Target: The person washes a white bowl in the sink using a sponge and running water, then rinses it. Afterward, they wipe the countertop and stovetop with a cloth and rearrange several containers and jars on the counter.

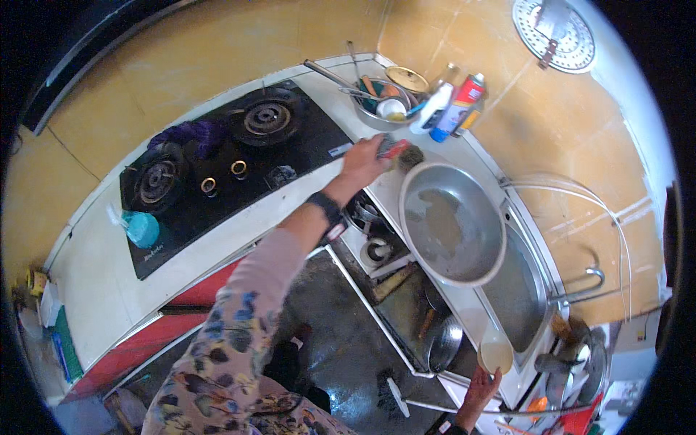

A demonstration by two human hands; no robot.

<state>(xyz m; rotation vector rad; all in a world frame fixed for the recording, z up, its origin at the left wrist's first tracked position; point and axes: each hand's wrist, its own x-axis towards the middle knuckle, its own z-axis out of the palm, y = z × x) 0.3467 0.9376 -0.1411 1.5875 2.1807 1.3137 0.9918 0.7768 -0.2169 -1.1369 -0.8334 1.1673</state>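
My left hand reaches over the counter corner, its fingers at a small grey and red scrubbing pad. Blur hides whether they grip it. Beside the pad lies a dark green scourer, close to the rim of a large metal basin. The basin holds a little cloudy water and rests partly over the sink. Lower right, my right hand holds a pale yellowish bowl by its edge, above the counter's front.
A black gas hob carries a teal spray bottle and a purple cloth. Behind my left hand stand a pot of utensils and several bottles. Below the basin, an open drawer holds pans. The tap is right.
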